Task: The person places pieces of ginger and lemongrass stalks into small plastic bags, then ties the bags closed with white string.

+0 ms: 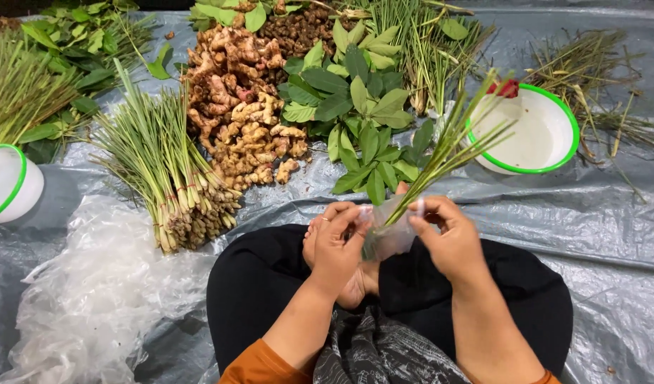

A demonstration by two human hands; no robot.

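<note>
Both hands [338, 245] [448, 238] pinch a clear bag [389, 235] around lemongrass stalks [448, 146].

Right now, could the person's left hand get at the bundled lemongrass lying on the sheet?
Probably yes: the lemongrass bundles lie uncovered just ahead-left of the left hand, with nothing between. But that hand is busy holding a small clear bag.

Bare tarp [540, 213] rightward; herb piles [355, 107] ahead.

Green stalks [448, 149]; clear bag [391, 235]; white bowl [547, 160], green rim
</note>
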